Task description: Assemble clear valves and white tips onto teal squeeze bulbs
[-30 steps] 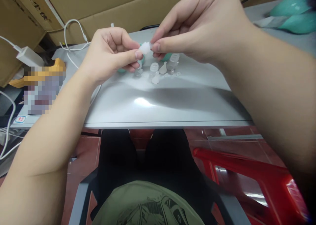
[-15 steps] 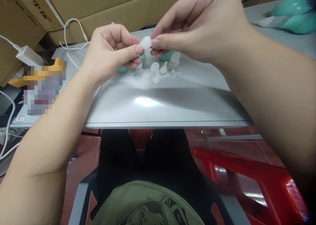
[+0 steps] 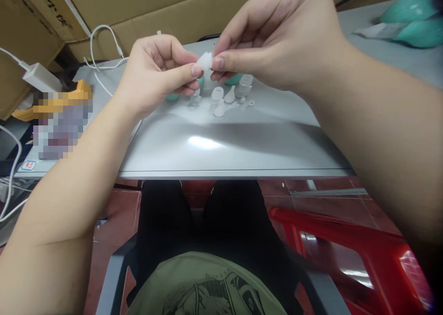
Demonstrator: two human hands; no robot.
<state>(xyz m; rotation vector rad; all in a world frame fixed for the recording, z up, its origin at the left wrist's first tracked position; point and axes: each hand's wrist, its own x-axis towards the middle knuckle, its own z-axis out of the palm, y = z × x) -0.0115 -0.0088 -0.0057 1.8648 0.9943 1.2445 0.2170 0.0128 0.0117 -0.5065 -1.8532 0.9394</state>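
Note:
Both hands are raised above the grey table (image 3: 221,144) and pinch one small translucent white plastic piece (image 3: 205,61) between them. My left hand (image 3: 157,73) grips its left end with thumb and forefinger. My right hand (image 3: 277,33) grips its right end the same way. Below the hands, several similar small white plastic parts (image 3: 224,98) lie loose on the table. Teal rounded pieces (image 3: 232,79) show partly behind the fingers.
Cardboard boxes (image 3: 155,6) stand along the table's back. A white charger (image 3: 41,77) and cable (image 3: 100,47) lie at the left. Teal items (image 3: 411,22) sit at the far right. A red plastic stool (image 3: 346,250) stands below right, my legs under the table.
The hands lifted the white piece slightly and stayed pinched on it; the piece shifted a little between the fingertips.

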